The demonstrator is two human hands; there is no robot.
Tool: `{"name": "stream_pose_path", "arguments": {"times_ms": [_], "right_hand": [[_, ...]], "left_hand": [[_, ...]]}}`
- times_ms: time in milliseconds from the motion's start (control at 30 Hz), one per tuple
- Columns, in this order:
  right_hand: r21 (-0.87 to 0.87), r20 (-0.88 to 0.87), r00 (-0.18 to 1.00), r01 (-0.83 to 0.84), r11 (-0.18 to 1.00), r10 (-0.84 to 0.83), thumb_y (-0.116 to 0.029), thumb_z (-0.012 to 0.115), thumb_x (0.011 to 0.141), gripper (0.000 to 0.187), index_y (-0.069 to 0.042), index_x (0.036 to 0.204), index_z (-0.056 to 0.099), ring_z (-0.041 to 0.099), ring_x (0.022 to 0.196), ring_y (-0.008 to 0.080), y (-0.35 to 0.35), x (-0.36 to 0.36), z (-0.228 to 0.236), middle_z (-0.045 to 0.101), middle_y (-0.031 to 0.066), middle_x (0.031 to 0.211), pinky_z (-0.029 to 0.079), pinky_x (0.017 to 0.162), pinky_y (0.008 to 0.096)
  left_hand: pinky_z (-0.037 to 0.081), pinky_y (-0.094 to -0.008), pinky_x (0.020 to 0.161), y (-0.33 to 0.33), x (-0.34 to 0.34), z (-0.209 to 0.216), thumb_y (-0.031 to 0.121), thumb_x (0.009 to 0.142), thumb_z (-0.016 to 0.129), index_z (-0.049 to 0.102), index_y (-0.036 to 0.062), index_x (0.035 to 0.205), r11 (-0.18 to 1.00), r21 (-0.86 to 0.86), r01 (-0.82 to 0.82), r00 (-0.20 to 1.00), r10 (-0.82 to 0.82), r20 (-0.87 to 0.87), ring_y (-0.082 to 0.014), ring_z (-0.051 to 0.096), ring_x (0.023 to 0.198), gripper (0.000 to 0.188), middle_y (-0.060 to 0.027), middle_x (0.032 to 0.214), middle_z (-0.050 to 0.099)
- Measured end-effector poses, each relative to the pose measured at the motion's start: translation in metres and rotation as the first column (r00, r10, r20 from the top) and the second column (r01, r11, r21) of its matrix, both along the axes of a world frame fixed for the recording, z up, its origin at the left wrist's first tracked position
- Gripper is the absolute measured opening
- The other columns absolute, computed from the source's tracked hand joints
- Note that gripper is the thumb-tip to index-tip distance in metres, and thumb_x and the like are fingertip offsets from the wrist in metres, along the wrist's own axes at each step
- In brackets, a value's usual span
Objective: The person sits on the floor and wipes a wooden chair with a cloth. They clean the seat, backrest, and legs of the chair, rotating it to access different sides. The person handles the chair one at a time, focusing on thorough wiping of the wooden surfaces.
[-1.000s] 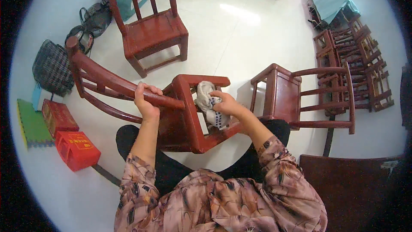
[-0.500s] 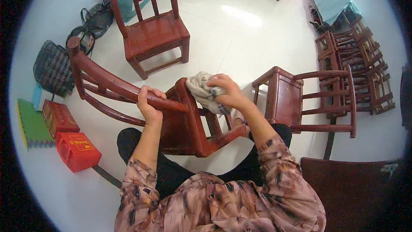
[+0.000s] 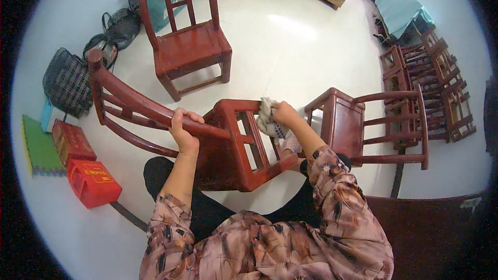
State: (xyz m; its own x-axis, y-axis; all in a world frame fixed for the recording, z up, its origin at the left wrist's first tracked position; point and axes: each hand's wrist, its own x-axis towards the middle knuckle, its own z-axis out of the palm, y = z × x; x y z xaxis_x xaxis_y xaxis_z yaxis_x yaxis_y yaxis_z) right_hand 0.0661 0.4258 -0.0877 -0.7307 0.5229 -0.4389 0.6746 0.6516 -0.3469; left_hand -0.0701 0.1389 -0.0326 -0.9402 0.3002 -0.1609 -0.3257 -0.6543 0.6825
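Observation:
A reddish-brown wooden chair (image 3: pixel 218 158) lies tipped over between my knees, its backrest toward the left and its legs toward the right. My left hand (image 3: pixel 185 128) is wrapped round a backrest post close to the seat. In my right hand (image 3: pixel 284 114) is a bunched whitish cloth (image 3: pixel 267 118) with dark spots. That hand presses the cloth against the far end of a chair leg, by the rungs. Part of the cloth is hidden by my fingers.
A matching chair (image 3: pixel 192 46) stands upright ahead on the left. Another chair (image 3: pixel 345 124) is close by on the right. Several wooden frames (image 3: pixel 415 83) lean at the right wall. A red bag (image 3: pixel 94 182), a red box (image 3: pixel 73 141) and a plaid bag (image 3: pixel 68 83) line the left.
My right hand has moved with the cloth from the seat's corner rightward and slightly down to the leg's end. My left hand keeps its hold on the post.

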Motion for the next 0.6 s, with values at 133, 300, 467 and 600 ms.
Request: {"name": "stream_pose_path", "arguments": {"times_ms": [133, 300, 467, 600], "right_hand": [[0.157, 0.006, 0.993, -0.119, 0.980, 0.120, -0.023, 0.064, 0.067, 0.042, -0.006, 0.105, 0.065, 0.062, 0.091, 0.0318, 0.026, 0.034, -0.019, 0.063, 0.0185, 0.103, 0.050, 0.082, 0.0376], [-0.582, -0.409, 0.684, 0.315, 0.750, -0.604, -0.013, 0.061, 0.067, 0.041, -0.004, 0.107, 0.063, 0.063, 0.075, 0.0217, 0.029, 0.034, -0.026, 0.065, 0.0162, 0.079, 0.050, 0.069, 0.0344], [-0.217, -0.257, 0.884, 0.342, 0.914, -0.391, -0.023, 0.064, 0.066, 0.044, -0.009, 0.107, 0.064, 0.061, 0.087, 0.0289, 0.009, 0.071, -0.109, 0.063, 0.0207, 0.092, 0.048, 0.077, 0.0390], [-0.487, 0.084, 0.940, 0.327, 0.810, -0.329, -0.020, 0.069, 0.062, 0.045, -0.003, 0.103, 0.063, 0.059, 0.098, 0.0305, -0.011, 0.114, -0.087, 0.065, 0.0158, 0.100, 0.046, 0.085, 0.0358]], "left_hand": [[0.046, -0.0359, 0.061, -0.004, -0.003, -0.001, 0.031, 0.081, 0.057, 0.046, 0.0087, 0.077, 1.000, 0.005, -0.024, 1.000, 0.024, 0.007, -0.0218, 0.051, 0.058, 0.025, -0.0078, 0.062, 0.050], [0.044, -0.0353, 0.063, -0.006, 0.002, 0.005, 0.033, 0.083, 0.056, 0.046, 0.0095, 0.078, 1.000, -0.019, -0.011, 0.999, 0.012, 0.037, -0.0222, 0.052, 0.060, 0.026, -0.0070, 0.063, 0.051], [0.045, -0.0356, 0.063, 0.009, 0.002, 0.002, 0.033, 0.082, 0.057, 0.047, 0.0098, 0.080, 0.999, 0.020, 0.042, 0.999, -0.042, -0.011, -0.0231, 0.053, 0.058, 0.026, -0.0080, 0.063, 0.054], [0.046, -0.0356, 0.063, -0.003, 0.000, -0.001, 0.033, 0.082, 0.057, 0.047, 0.0094, 0.081, 0.999, -0.040, -0.020, 0.999, 0.021, 0.028, -0.0233, 0.053, 0.059, 0.026, -0.0081, 0.063, 0.053]]}}
